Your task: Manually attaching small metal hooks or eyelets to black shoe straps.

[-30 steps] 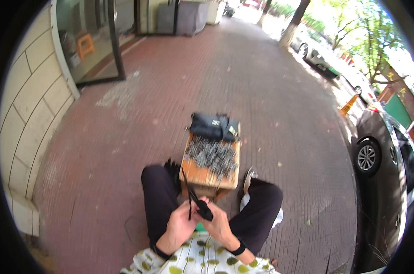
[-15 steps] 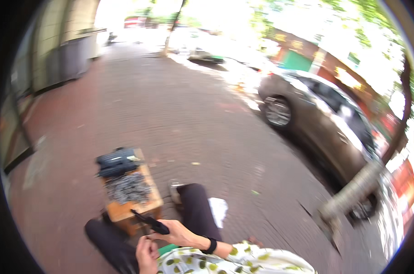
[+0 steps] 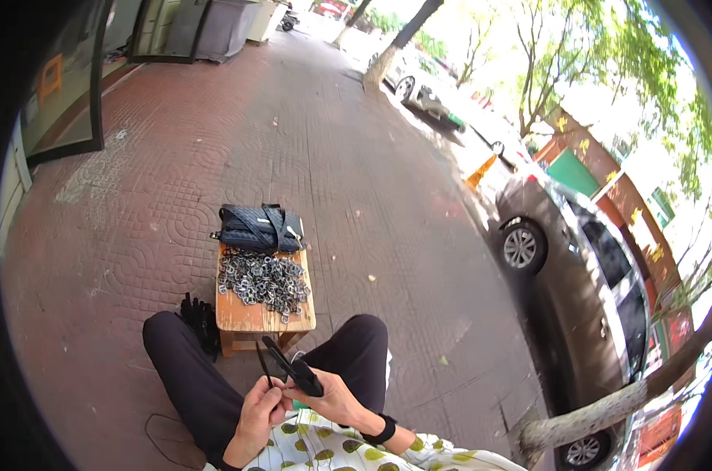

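My right hand (image 3: 338, 399) is closed around a black tool with a thick grip (image 3: 305, 378); its long dark end points up toward the stool, and its exact kind is unclear. Pinched in my left hand (image 3: 257, 414) is a thin black strip (image 3: 263, 363), standing up beside the tool. Both hands are close together above my lap, nearly touching. Between my knees and just ahead is a small wooden stool (image 3: 238, 316). On it lies a heap of small silvery ring-shaped metal pieces (image 3: 263, 281), with a dark woven bag (image 3: 258, 228) behind them.
A bundle of black strips (image 3: 200, 323) hangs or lies left of the stool, by my left knee. A thin dark cord (image 3: 161, 439) loops on the paving. To the right are a leaning tree trunk (image 3: 587, 416) and a parked brown car (image 3: 556, 302). A glass door (image 3: 61, 86) stands at far left.
The view has swung, so the stool, bag and metal pieces sit farther right and higher in the picture. Both hands keep their grips; the thin strip in my left hand now shows clearly.
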The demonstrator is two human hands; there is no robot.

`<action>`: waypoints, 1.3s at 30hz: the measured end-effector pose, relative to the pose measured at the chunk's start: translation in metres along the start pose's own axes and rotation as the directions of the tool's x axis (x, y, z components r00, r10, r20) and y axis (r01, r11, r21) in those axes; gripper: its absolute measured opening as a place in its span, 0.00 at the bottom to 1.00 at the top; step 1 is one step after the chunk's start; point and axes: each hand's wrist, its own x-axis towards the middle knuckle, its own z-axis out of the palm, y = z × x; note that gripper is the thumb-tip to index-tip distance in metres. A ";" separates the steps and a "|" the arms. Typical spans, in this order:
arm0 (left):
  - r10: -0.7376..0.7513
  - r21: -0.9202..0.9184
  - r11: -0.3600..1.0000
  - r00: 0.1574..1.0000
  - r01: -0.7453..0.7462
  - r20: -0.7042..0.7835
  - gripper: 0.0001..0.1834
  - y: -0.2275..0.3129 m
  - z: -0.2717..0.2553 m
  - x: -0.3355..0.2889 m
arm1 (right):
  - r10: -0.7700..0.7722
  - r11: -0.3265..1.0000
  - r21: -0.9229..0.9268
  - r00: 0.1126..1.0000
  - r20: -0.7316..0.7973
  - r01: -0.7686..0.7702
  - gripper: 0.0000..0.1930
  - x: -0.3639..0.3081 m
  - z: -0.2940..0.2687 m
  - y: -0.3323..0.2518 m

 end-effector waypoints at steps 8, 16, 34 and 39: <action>0.090 0.109 0.992 0.948 -0.059 -0.304 0.07 0.006 0.016 0.014 | -0.213 0.975 -0.066 0.977 -0.029 0.210 0.15 0.022 -0.004 0.028; 0.320 0.442 0.872 0.929 -0.212 -0.185 0.03 0.028 0.047 0.037 | 0.205 0.865 0.475 0.978 -0.046 -0.159 0.06 0.030 -0.033 -0.015; 0.351 0.414 0.876 0.916 -0.249 -0.193 0.03 0.006 0.044 0.006 | 0.099 0.919 0.385 0.995 -0.012 -0.087 0.06 0.009 -0.013 -0.009; 0.255 0.257 0.945 0.948 -0.202 -0.193 0.16 0.013 0.032 0.006 | 0.191 0.861 0.478 0.981 0.011 -0.173 0.07 0.017 -0.013 -0.008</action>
